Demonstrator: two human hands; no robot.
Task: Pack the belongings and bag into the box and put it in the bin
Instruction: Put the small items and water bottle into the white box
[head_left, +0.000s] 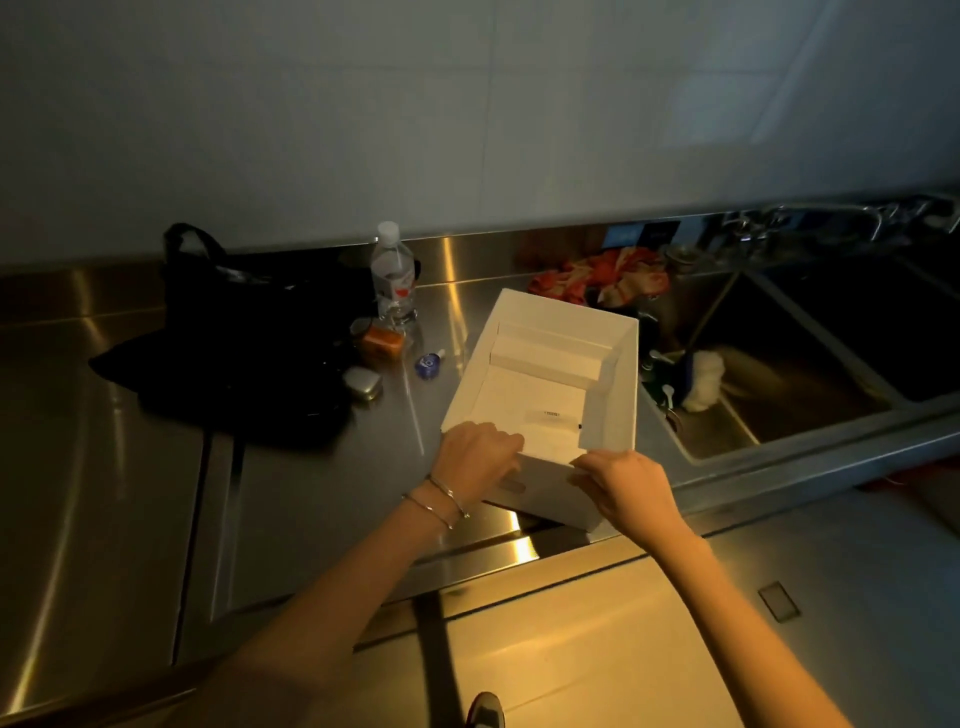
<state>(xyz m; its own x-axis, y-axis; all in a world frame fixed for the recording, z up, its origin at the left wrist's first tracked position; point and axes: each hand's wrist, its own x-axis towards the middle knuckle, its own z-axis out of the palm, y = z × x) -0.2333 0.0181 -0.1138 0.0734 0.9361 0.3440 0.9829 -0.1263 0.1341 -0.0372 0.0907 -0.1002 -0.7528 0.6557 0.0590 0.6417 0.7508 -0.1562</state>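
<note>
I noted left grip (480, 457) and right grip (626, 491) both clasped near rim of open white box (613, 384) on bench (311, 483); black bag (239, 343) at 9 o'clock of box.

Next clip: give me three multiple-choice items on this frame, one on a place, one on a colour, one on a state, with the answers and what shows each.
1. Where does the bottle stand?
A. in the sink
B. on the counter behind the orange packet
C. inside the box

2. What colour is the bag?
A. black
B. white
C. red

3. What state is the box in?
A. taped shut
B. crushed flat
C. open, held at its near edge

Answers:
1 B: it is upright on the counter, beyond the orange packet, left of the box.
2 A: it lies dark black on the steel.
3 C: its inside shows, and the left hand and right hand grip the near wall.
</note>
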